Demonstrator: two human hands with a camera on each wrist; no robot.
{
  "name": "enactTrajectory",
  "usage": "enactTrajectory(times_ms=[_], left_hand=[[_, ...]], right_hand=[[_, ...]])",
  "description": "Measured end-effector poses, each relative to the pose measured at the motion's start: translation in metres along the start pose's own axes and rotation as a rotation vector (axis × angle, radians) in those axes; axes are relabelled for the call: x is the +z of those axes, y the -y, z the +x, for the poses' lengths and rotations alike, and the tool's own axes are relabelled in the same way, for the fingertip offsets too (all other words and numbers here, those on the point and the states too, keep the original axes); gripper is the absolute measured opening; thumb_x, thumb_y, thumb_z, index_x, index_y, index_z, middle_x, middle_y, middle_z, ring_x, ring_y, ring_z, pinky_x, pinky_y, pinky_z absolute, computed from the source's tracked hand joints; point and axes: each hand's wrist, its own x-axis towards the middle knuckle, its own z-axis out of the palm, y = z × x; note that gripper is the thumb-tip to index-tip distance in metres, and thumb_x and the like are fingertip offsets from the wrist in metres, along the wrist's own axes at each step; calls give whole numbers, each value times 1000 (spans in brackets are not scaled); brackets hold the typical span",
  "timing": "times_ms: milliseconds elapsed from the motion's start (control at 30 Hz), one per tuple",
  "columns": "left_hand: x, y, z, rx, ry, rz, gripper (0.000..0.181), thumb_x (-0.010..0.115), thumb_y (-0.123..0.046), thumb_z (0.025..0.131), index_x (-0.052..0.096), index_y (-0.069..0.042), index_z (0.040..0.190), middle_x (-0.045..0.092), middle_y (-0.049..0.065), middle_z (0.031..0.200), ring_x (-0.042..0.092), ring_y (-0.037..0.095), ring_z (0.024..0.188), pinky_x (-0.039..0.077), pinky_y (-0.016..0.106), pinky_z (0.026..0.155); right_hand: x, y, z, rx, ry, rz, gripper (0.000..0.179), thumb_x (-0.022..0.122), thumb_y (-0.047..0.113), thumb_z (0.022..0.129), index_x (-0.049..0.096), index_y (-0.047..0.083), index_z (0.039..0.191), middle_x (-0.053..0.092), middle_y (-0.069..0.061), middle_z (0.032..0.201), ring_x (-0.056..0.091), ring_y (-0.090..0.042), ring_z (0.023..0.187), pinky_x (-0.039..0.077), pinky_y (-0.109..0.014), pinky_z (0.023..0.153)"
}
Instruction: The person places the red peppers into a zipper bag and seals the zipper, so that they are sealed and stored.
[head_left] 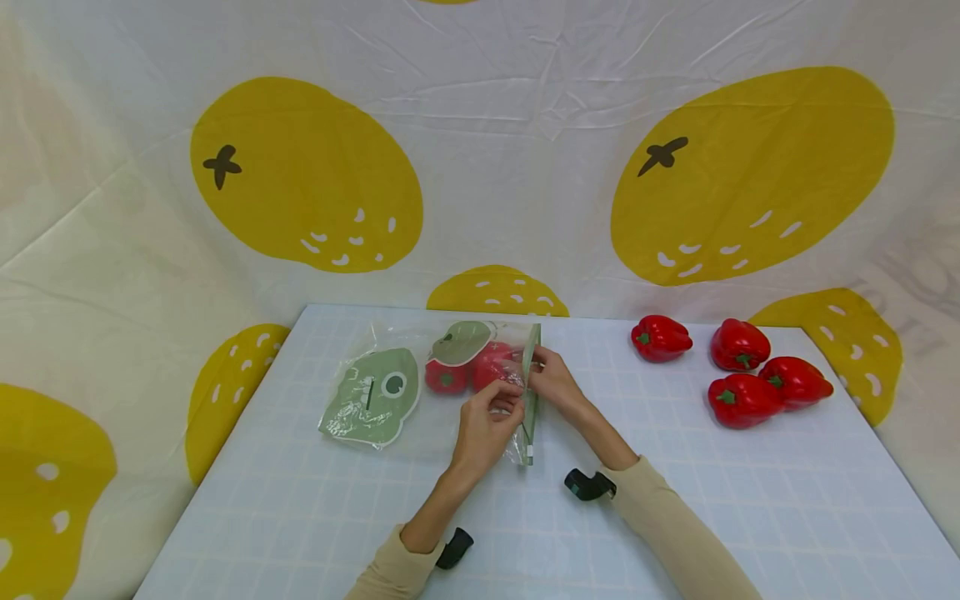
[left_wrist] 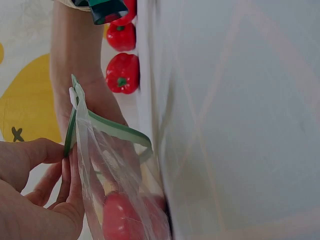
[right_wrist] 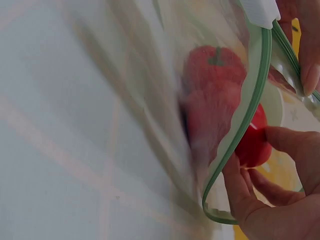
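A clear zip bag (head_left: 420, 429) with green print and a green zip edge lies on the table, its mouth facing right. Inside are red bell peppers: one with its green stem showing (head_left: 446, 379), another (head_left: 491, 365) nearer the mouth. My left hand (head_left: 483, 425) pinches the zip edge (left_wrist: 71, 132) between thumb and fingers, pulling the mouth apart. Through the mouth reaches my right hand (head_left: 553, 379); its thumb and fingers (right_wrist: 282, 140) hold the end of the nearer pepper (right_wrist: 255, 142). A white slider (right_wrist: 261, 11) sits at the zip's near end.
Several more red bell peppers stand at the back right of the table: one apart (head_left: 661, 338), the others (head_left: 742, 400) grouped together. A printed cloth (head_left: 517, 167) hangs behind the table. Black wrist cameras (head_left: 590, 485) stick out from both sleeves.
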Motion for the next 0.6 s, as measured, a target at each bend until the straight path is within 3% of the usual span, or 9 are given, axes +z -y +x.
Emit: enactTrajectory(times_ms=[233, 433, 600], left_hand=[[0, 0, -1, 6, 1, 7, 10, 71, 1, 90, 73, 0, 100, 73, 6, 89, 69, 21, 80, 59, 21, 73], [0, -1, -1, 1, 2, 1, 10, 71, 1, 90, 73, -1, 100, 72, 7, 89, 69, 22, 80, 59, 21, 73], [0, -1, -1, -15, -1, 4, 10, 71, 2, 90, 72, 0, 100, 72, 7, 89, 69, 22, 81, 58, 20, 73]], right_hand=[[5, 2, 3, 26, -18, -5, 37, 58, 9, 96, 60, -12, 127, 65, -26, 125, 62, -34, 118, 51, -29, 92], [8, 4, 5, 8, -15, -5, 34, 60, 9, 97, 63, -12, 124, 68, -25, 120, 63, -32, 116, 49, -32, 97], [7, 4, 5, 8, 19, 10, 36, 67, 18, 98, 65, -6, 125, 69, -20, 121, 63, -30, 114, 50, -37, 100]])
